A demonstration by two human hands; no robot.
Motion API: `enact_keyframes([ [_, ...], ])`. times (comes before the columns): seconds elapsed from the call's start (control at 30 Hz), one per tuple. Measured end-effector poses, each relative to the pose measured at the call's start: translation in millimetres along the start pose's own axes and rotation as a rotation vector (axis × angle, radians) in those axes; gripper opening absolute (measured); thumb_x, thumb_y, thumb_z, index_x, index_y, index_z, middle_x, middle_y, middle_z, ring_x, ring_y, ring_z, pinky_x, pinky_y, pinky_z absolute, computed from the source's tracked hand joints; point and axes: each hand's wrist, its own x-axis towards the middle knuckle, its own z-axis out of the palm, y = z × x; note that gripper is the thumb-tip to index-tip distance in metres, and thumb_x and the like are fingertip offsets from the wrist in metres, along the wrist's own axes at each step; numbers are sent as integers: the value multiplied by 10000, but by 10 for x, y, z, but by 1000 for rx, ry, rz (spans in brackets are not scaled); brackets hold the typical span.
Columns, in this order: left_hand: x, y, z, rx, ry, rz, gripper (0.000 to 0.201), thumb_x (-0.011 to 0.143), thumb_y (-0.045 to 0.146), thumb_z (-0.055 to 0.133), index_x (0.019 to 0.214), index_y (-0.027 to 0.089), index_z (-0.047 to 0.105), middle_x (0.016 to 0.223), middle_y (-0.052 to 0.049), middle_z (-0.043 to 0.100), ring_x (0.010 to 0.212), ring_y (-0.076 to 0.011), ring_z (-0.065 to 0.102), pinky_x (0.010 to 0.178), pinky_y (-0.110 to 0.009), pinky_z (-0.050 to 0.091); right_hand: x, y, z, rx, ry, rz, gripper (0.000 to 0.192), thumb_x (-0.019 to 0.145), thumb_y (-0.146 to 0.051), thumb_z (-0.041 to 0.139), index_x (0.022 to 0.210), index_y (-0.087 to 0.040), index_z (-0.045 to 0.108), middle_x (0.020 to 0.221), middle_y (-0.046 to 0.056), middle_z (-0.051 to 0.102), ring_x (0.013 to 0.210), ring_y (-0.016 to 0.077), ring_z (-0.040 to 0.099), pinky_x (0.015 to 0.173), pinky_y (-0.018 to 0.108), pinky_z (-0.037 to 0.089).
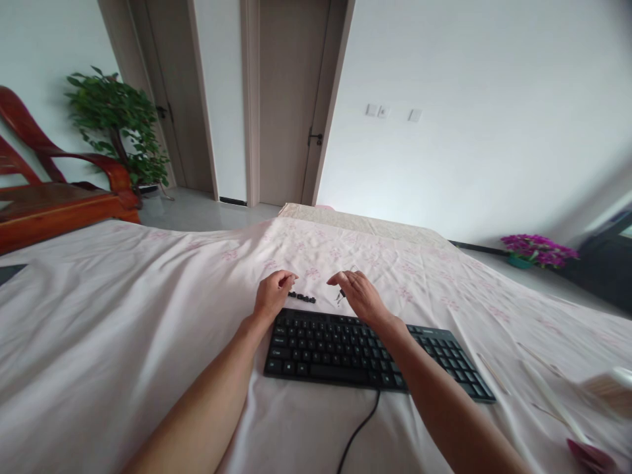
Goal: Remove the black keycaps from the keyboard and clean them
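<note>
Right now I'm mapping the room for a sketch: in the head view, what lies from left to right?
Red wooden chair → green leafy potted plant → left hand → row of small black keycaps → right hand → purple flowers in a teal pot.

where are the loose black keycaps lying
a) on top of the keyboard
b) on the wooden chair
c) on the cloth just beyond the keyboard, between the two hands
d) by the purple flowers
c: the loose keycaps sit in a short row on the pink cloth just past the far edge of the keyboard, between the left hand and the right hand.
</note>
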Motion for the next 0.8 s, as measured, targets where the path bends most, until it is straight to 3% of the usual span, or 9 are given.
enact_keyframes([
  [0.07,-16,119,46,16,-91,37,256,842,344,489,894,203,696,845,-25,714,767,-162,650,709,-251,480,-78,23,-101,-4,24,38,430,962,-402,286,848,-235,666,800,14,681,764,158,599,760,287,415],
  [0.17,-68,333,130,49,-255,101,218,828,314,517,886,214,703,839,-15,713,772,-159,645,706,-247,470,-193,80,-154,180,64,182,346,918,-436,388,889,-207,645,735,11,669,583,124,555,592,250,422],
  [0.33,-189,600,275,113,-407,170,195,813,252,532,887,243,712,898,-4,722,841,-165,644,747,-253,462,-317,158,-144,429,63,271,235,768,-381,626,893,-182,631,730,10,673,576,117,573,543,231,442],
  [0.47,-252,619,389,140,-442,177,227,798,194,526,919,241,712,927,-11,723,879,-174,644,796,-264,468,-361,198,-145,404,0,226,195,754,-358,638,817,-183,698,739,16,689,639,131,592,599,240,455],
  [0.8,-315,538,491,139,-429,192,242,778,157,548,930,246,715,917,-16,718,838,-180,644,770,-269,474,-394,214,-51,480,-15,215,246,787,-381,605,813,-165,720,648,3,671,534,99,524,521,210,410],
])
